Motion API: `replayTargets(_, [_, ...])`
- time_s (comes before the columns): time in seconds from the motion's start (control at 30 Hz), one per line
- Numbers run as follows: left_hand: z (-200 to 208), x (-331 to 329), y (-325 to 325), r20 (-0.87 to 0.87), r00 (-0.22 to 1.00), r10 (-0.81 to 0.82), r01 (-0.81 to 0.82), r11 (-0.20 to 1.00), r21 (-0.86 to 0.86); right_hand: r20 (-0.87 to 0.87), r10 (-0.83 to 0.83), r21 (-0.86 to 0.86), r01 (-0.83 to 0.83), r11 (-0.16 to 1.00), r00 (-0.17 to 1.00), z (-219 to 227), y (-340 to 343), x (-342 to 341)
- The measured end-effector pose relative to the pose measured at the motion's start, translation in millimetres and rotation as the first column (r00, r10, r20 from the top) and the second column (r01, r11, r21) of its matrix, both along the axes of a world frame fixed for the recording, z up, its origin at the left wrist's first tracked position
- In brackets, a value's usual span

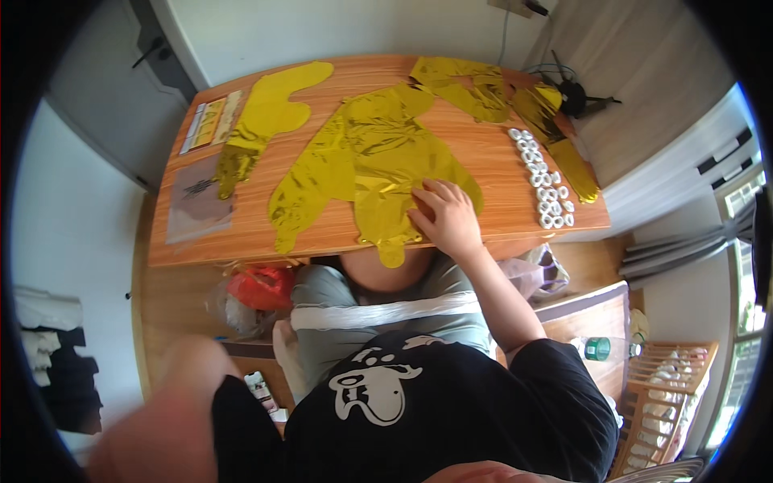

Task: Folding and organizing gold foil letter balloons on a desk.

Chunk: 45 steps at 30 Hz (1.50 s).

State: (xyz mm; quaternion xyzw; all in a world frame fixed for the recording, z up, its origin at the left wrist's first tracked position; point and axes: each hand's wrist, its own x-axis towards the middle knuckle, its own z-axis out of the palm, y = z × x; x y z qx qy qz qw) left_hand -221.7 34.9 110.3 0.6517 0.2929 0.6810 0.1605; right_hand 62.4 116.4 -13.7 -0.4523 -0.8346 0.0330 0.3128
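Observation:
A large flat gold foil balloon (386, 161) lies creased on the wooden table, its lower tab hanging over the front edge. My right hand (451, 219) rests on the balloon's lower right part, thumb and fingers apart, holding nothing I can see. My left arm (161, 410) is bent and blurred at the lower left; its hand is out of the picture. Another flat gold foil balloon (278, 105) lies to the left. More gold foil pieces (475, 88) lie along the far right edge, one strip (576, 167) reaching down the right side.
Several small white rolls (541, 177) sit in rows at the table's right. A clear bag (197, 213) with thin dark pieces and a printed packet (211, 121) lie left. A black device with cables (573, 98) stands far right. White strands (386, 312) stretch across my lap.

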Motion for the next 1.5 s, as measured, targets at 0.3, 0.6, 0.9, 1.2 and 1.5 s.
replayTargets(0.3, [-130.7,-52.5,9.9,-0.588,0.649,0.483,-0.676,0.721,-0.154,0.057,-0.035,-0.004,0.036,0.999,0.998,-3.0,-1.2,0.6])
replayTargets(0.6, [-145.7,-62.1,-7.8,-0.615,0.659,0.433,-0.651,0.738,-0.177,0.076,-0.034,-0.004,0.034,0.999,0.997,-5.1,0.1,3.0])
replayTargets(0.9, [-141.0,-66.2,-12.3,-0.503,0.778,0.376,-0.583,0.731,-0.354,0.100,-0.016,-0.005,0.017,1.000,0.995,-2.0,1.3,1.7])
replayTargets(1.2, [-164.4,-92.9,-5.2,0.056,0.940,0.336,-0.262,0.818,-0.513,-0.148,-0.049,0.036,0.055,0.998,0.988,25.8,0.8,49.3])
replayTargets(1.5, [-119.6,-44.2,4.1,-0.038,0.936,0.351,-0.337,0.858,-0.388,-0.176,-0.607,-0.009,0.615,0.788,0.775,4.7,88.0,371.5])
